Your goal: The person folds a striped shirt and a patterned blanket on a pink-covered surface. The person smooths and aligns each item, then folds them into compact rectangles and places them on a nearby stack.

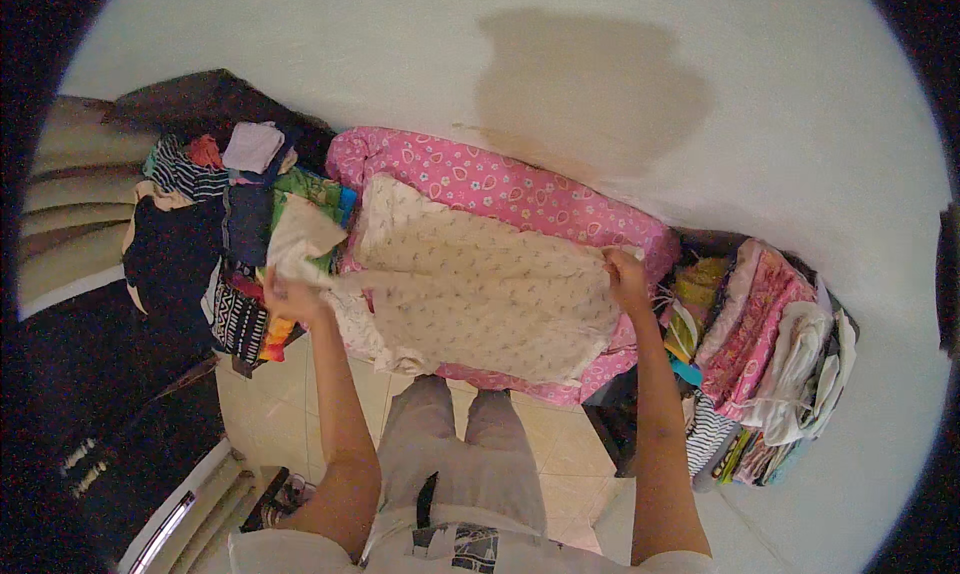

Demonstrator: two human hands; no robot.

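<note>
A cream cloth garment with a small print (487,296) lies spread over a pink patterned cushioned seat (480,176). At its right edge, my right hand (626,278) pinches the fabric between thumb and fingers. My left hand (296,300) is blurred at the garment's left side, beside the folded clothes; a part of the cream fabric runs towards it, and its grip is not clear. Just above that hand is a pale cloth (304,236), lying over a green folded cloth (307,188).
Folded clothes, among them a black garment (180,236) and a black-and-white patterned cloth (238,319), are piled at left. Another pile with a pink floral cloth (757,334) and white cloth (795,371) stands at right. A pale wall (375,56) rises behind the seat.
</note>
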